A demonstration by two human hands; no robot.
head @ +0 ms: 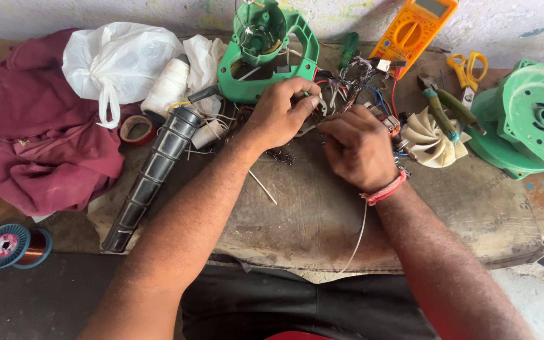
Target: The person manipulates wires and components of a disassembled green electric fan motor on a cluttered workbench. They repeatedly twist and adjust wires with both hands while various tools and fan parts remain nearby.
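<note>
My left hand point(279, 113) and my right hand point(357, 148) meet over the middle of a worn workbench point(309, 214). Both pinch a small part with thin wires point(317, 116) between their fingertips; the part itself is mostly hidden by the fingers. A tangle of coloured wires point(354, 75) lies just beyond the hands. A thin pale string point(357, 236) trails from under my right wrist, which wears a red thread band point(385, 190), toward the bench's front edge. A green plastic housing half point(265, 53) stands right behind my left hand.
A black ribbed nozzle point(152, 176), tape roll point(136, 129), white thread spool point(166, 87), white bag point(117, 60) and maroon cloth point(39, 132) lie left. Yellow multimeter point(413, 28), scissors point(467, 69), pliers point(442, 110), cream fan impeller point(429, 138) and green housing point(527, 119) sit right. A copper wire spool point(10, 245) is lower left.
</note>
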